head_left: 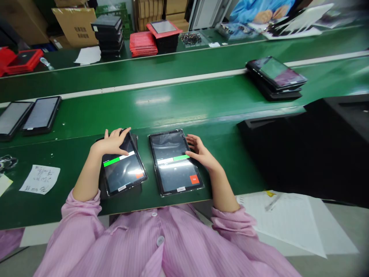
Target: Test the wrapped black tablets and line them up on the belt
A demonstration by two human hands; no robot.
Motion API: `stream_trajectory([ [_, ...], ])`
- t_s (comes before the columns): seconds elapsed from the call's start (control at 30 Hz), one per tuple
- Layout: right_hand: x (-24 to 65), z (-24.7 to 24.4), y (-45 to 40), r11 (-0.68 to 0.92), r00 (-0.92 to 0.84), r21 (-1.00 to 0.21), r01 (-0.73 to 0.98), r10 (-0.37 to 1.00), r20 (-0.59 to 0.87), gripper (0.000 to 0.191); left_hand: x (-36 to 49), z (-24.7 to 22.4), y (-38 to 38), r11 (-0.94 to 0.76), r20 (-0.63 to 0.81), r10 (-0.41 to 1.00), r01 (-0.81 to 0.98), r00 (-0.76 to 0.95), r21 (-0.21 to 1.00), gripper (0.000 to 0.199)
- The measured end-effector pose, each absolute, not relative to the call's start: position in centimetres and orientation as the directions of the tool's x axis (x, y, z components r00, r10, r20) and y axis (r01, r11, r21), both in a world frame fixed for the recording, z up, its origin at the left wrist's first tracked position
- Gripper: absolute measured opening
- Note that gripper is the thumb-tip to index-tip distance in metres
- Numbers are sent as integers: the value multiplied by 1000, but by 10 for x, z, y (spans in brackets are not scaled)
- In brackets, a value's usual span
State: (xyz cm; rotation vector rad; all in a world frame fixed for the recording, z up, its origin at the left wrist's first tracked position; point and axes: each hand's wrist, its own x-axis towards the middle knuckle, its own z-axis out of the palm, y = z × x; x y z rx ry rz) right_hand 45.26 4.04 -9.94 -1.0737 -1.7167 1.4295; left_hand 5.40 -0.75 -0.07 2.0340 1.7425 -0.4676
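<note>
Two black tablets lie side by side on the green bench before me, their screens lit. My left hand [112, 144] spreads over the upper part of the left tablet [121, 175], its thumb at the white and green bar on the screen. That tablet is tilted and rests on another dark object, mostly hidden under it. My right hand [200, 153] is open beside the right tablet [173, 175]. Its thumb reaches over the edge to the green part of the bar, and its fingers are apart along the right side. A red button shows low on each screen.
Two tablets [42, 113] lie at the left on the green belt [173, 100]. Stacked tablets [276, 77] sit at far right, behind a large black box [305, 150]. A handwritten note [40, 179] lies left. Across the belt, a co-worker's hands [268, 15] handle small parts.
</note>
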Motion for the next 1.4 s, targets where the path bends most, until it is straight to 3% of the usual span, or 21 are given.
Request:
stream_trajectory([
  [0.13,454,-101,41,-42,-379,-988,147,920,-96,49,49,-2,-2,-142,-486,846,971,220,194,81],
  [0.27,455,-102,42,-95,-334,-987,129,933,-133,47,48,-6,4,-133,-467,852,960,237,246,61],
  [0.47,455,-104,43,-203,-253,-977,62,944,-212,50,49,-6,7,-133,-451,858,954,247,270,57],
  [0.7,453,-104,41,-201,-237,-979,42,950,-205,51,42,-12,10,-113,-407,883,947,234,300,73],
  [1.13,452,-99,44,-159,-291,-986,47,942,-166,52,39,-19,13,-122,-385,883,923,268,364,72],
  [1.23,452,-99,43,-139,-290,-989,49,946,-147,49,31,-18,13,-127,-368,883,904,291,409,80],
  [1.4,453,-98,43,-133,-314,-990,46,939,-140,47,-28,-6,1,49,-467,856,865,221,499,97],
])
